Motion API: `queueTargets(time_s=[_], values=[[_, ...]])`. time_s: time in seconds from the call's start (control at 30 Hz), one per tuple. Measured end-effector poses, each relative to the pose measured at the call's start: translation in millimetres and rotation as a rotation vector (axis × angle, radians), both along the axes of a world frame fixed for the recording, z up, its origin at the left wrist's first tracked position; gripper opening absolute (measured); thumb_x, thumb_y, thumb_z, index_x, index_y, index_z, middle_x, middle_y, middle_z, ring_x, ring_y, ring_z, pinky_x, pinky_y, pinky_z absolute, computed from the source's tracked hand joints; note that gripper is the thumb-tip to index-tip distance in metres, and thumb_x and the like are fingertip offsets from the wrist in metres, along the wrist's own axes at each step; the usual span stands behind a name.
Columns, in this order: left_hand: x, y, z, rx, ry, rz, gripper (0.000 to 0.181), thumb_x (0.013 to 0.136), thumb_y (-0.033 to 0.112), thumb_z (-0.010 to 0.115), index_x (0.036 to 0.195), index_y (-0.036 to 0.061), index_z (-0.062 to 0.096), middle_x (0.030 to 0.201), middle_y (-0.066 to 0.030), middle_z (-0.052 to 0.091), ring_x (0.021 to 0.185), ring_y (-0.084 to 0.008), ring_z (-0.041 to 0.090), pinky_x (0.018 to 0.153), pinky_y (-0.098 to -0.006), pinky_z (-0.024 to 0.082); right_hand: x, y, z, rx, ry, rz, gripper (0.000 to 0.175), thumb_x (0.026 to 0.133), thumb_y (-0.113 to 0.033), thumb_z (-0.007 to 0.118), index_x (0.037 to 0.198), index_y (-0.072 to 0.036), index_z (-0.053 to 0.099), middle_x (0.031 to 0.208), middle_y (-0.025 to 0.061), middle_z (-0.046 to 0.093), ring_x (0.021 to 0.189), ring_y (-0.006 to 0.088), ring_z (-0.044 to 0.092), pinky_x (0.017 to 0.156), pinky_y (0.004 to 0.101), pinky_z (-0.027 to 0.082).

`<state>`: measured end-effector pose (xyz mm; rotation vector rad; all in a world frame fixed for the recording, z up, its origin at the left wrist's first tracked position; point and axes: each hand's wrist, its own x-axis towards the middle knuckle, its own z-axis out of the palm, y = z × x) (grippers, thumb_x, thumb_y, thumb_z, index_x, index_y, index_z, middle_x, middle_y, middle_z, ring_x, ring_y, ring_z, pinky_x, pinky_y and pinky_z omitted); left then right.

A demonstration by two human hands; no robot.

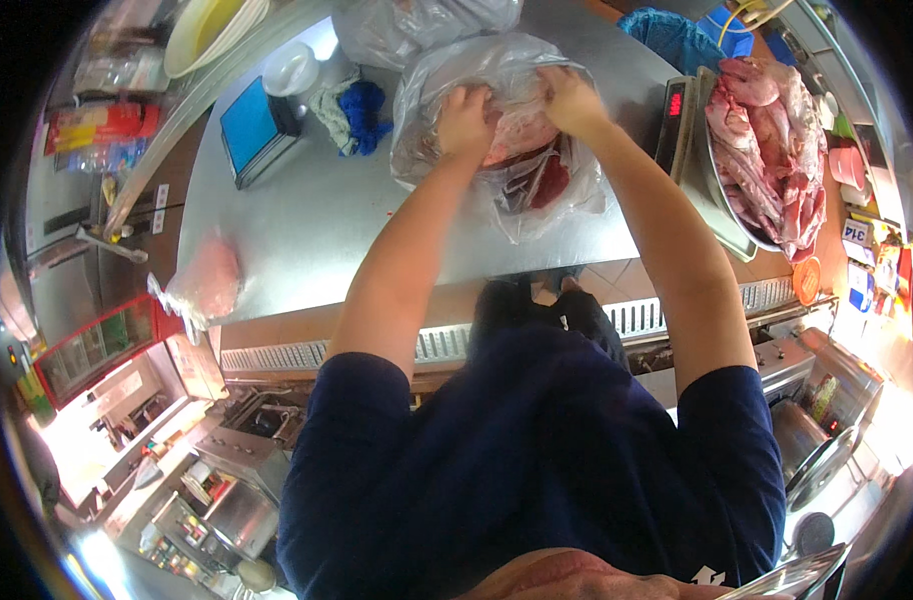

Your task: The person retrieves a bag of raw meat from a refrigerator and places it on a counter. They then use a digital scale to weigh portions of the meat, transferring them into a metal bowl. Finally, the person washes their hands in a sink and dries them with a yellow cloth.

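Observation:
A clear plastic bag (419, 127) lies on the steel table in front of me. Raw meat (528, 135) shows through its opening, pale and fatty on top. A darker red piece (552, 182) sits under the film on the near side. My left hand (465, 124) has its fingers curled on the bag's left part, against the meat. At the right rim, my right hand (576, 105) grips the plastic, its fingertips pointing into the bag. Both hands are slightly blurred, and the bag's underside is hidden.
Right of the steel table (314, 240), a digital scale (674, 120) stands beside a metal tray (719, 184) heaped with raw meat (768, 142). Another bagged piece of meat (215, 277) lies at the left front corner. Cloths (363, 116), a blue-topped box (254, 124) and a white bowl (291, 69) sit left.

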<state>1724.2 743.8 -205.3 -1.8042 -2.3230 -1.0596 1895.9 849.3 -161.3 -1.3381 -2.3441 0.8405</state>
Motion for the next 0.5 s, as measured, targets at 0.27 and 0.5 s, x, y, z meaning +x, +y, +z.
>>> queueTargets(time_s=[0.27,0.5], values=[[-2.3,10.3,-15.5,0.114,-0.093,0.028,0.011,0.077,0.013,0.063,0.084,0.0074,0.068,0.089,-0.0126,0.068,0.087,-0.0341,0.059,0.082,-0.0449,0.045,12.7,-17.9,-18.4,-0.140,0.089,-0.055,0.047,0.083,-0.018,0.057,0.130,-0.013,0.050,0.124,0.0220,0.055,0.116,0.0390,0.053,0.096,0.0434,0.044],[21.1,6.6,5.9,-0.012,-0.354,0.141,0.020,0.088,0.020,0.060,0.087,0.0008,0.064,0.077,-0.0166,0.066,0.071,-0.0350,0.062,0.067,-0.0408,0.047,14.6,-50.8,-54.4,-0.177,0.301,0.040,0.032,0.083,-0.016,0.061,0.112,-0.004,0.060,0.105,0.0188,0.065,0.098,0.0335,0.063,0.084,0.0397,0.049]])
